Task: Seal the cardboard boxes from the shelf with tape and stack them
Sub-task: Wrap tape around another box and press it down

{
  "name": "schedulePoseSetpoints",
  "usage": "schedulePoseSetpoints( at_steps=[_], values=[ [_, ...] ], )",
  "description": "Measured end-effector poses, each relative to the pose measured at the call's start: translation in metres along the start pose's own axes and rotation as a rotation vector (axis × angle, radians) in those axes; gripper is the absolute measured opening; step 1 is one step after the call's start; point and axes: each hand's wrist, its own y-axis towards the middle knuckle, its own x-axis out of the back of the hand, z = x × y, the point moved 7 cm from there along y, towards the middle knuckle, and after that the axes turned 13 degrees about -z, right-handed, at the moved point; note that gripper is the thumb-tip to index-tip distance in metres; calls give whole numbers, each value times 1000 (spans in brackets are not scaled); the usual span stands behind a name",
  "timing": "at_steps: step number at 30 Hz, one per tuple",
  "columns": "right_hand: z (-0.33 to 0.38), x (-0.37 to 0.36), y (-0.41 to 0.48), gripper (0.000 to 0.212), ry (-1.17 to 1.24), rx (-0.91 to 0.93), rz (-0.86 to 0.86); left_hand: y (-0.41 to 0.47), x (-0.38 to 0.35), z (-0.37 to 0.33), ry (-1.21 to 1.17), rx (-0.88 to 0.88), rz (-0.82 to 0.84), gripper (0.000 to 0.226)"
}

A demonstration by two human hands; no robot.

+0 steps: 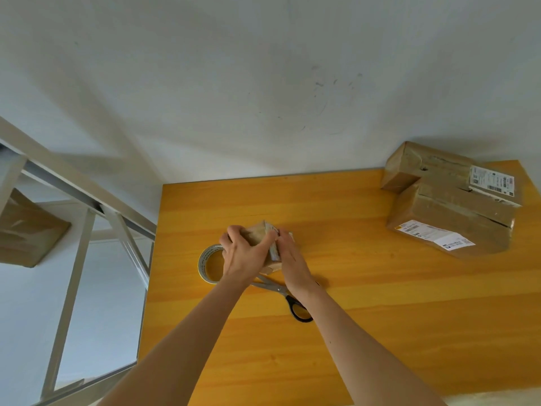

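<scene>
Head view, table [366, 317]: orange wooden top under both hands, serving as the work surface.
Stack: two taped cardboard boxes [450, 200] well right of the hands, probably parked clear as finished.
Small box [265, 238]: between the hands, tilted, apparently for smoothing tape.
Left hand [241, 254]: clasps its side.
Right hand [292, 259]: pressed flat against it.
Tape roll [209, 263]: just left of the left hand.
Scissors [285, 297]: under the wrists, within reach.

Orange table [366, 303], brown boxes [450, 206] (white labels), black-handled scissors [295, 307].
</scene>
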Motion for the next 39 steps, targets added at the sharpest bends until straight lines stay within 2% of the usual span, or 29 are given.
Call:
schedulePoseSetpoints(
  at_steps=[2, 4, 7, 9, 12, 14, 17, 20, 23, 25, 28, 30, 31, 33, 35, 39],
  values=[
    [-3, 2, 7, 59, -110, 14, -28, 3, 5, 2, -39, 53, -11, 65],
    [-5, 7, 12, 59, -121, -6, -50, 5, 13, 4, -120, 80, -38, 67],
    [-10, 17, 15, 42, 0, -74, -77, 8, 19, 11, -266, 121, 5, 59],
    [-12, 29, 17, 35, 112, -142, -115, 11, 15, 14, -381, 161, 96, 51],
    [-17, 48, 20, 29, 295, -319, -168, 13, -4, 12, -507, 208, 248, 52],
    [-19, 60, 21, 33, 255, -345, -201, 11, -23, 9, -513, 239, 321, 61],
    [-21, 77, 17, 33, 198, -278, -297, 9, -45, 1, -398, 197, 303, 60],
    [-21, 89, 14, 31, 117, -142, -334, 8, -57, -8, -250, 50, 282, 57],
    [-14, 96, 14, 46, -186, 54, -346, 8, -57, -20, -95, -163, 260, 61],
    [1, 97, 11, 51, -543, 292, -341, 3, -50, -29, 123, -452, 191, 56],
    [18, 79, -5, 53, -1033, 754, -162, -24, -40, -40, 461, -1061, 62, 47],
    [16, 71, -14, 61, -1202, 892, -53, -39, -38, -33, 603, -1344, 73, 48],
    [14, 70, -15, 70, -1248, 898, -32, -41, -39, -28, 660, -1405, 91, 54],
    [12, 72, -14, 84, -1265, 881, -19, -40, -44, -23, 783, -1390, 151, 81],
    [14, 77, -11, 87, -1281, 915, -30, -37, -50, -26, 857, -1364, 154, 95],
    [24, 98, 3, 81, -1316, 881, -66, -33, -72, -54, 861, -1448, 128, 85]
  ],
)
